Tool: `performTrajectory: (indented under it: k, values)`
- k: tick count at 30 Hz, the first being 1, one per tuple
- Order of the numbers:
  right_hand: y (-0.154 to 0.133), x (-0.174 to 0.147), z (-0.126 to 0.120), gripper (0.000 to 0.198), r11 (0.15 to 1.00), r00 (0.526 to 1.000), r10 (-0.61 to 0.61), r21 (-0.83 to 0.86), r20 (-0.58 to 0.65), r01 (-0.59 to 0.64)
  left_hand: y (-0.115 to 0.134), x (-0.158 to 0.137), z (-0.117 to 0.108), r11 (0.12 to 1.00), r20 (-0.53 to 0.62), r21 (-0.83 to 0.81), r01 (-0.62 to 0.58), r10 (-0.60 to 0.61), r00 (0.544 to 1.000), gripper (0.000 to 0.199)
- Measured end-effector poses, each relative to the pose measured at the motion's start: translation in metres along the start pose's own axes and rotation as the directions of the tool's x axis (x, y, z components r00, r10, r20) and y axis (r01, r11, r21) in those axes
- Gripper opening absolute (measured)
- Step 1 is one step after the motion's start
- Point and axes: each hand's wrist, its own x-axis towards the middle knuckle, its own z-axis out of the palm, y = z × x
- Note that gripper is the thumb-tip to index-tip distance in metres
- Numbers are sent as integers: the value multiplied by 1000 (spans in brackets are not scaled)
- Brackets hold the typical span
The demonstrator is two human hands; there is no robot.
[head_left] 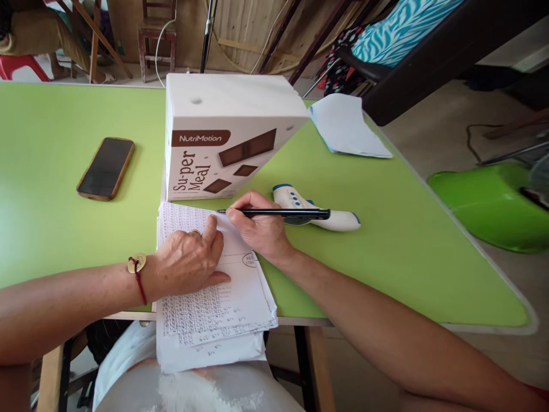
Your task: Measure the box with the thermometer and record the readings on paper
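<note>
A black pen [287, 213] is gripped in my right hand [261, 229], its tip pointing left at the top of a stack of papers [240, 309]. Rows of small handwriting cover the left side of the top sheet, and a round stamp mark shows at its right edge. My left hand [189, 260] lies on the sheet with its fingers partly stretched, the index fingertip close to the pen tip. A ring and a red cord bracelet [138, 269] with a gold disc are on that arm. The papers overhang the table's front edge.
Behind the papers stands a white NutriMotion box [235, 97] on the green table [38, 171]. A phone [106, 169] lies left, a white infrared thermometer [343, 221] right, folded papers [347, 126] at back right. Beyond are a green plastic stool or bin [484, 212] and a seated person's legs [47, 34].
</note>
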Motion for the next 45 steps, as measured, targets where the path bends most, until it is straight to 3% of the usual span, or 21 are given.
performTrajectory:
  k: [10,14,18,22,25,26,27,29,30,32,33,35,36,38,40,42,45]
  values:
    - [1,0,0,14,999,999,-41,4,1,41,0,-1,0,1000,15,10,0,0,1000,64]
    - [-2,-1,-1,14,998,997,-55,-5,-59,55,-1,-1,-2,1000,36,2,6,-6,999,64]
    - [-8,2,-11,9,986,982,-153,-81,-108,144,-1,0,-1,1000,39,-2,-5,5,999,62]
    - [-8,10,-34,11,907,938,-346,-252,11,338,-3,-3,7,1000,-62,-14,-16,15,998,57]
    - [-8,12,-53,17,810,896,-389,-385,213,443,-14,-5,10,994,-284,-96,-57,28,958,33]
    - [-10,11,-58,19,769,879,-367,-432,305,471,-20,-6,8,986,-405,-143,-86,21,914,30]
    - [-13,9,-62,20,724,856,-325,-476,401,498,-28,-5,6,976,-544,-191,-109,-12,839,31]
    - [-21,4,-64,22,644,804,-207,-541,558,541,-45,-3,1,935,-802,-295,-196,-131,583,25]
    - [-26,2,-63,22,619,776,-147,-555,614,556,-54,-1,0,913,-862,-347,-217,-219,458,21]
    - [-33,-2,-59,22,610,728,-71,-547,682,573,-72,5,3,849,-867,-485,-208,-438,236,21]
    - [-36,-4,-58,22,623,711,-55,-533,701,573,-80,8,8,801,-828,-559,-214,-530,183,32]
    - [-38,-4,-58,21,674,699,-45,-495,713,549,-95,15,24,682,-727,-687,-249,-648,230,65]
    - [-36,-3,-61,20,701,714,-46,-487,698,521,-101,18,33,606,-667,-745,-279,-686,292,78]
    - [-30,3,-74,20,725,778,-44,-515,627,456,-111,25,50,432,-544,-839,-332,-698,466,97]
    - [-19,12,-92,21,693,850,-27,-603,526,395,-117,29,59,319,-467,-883,-344,-661,587,107]
    - [-7,21,-107,23,626,878,42,-697,477,349,-119,33,61,273,-433,-901,-338,-627,648,106]
    - [4,31,-116,22,571,847,246,-777,471,266,-118,35,55,242,-407,-913,-329,-621,670,88]
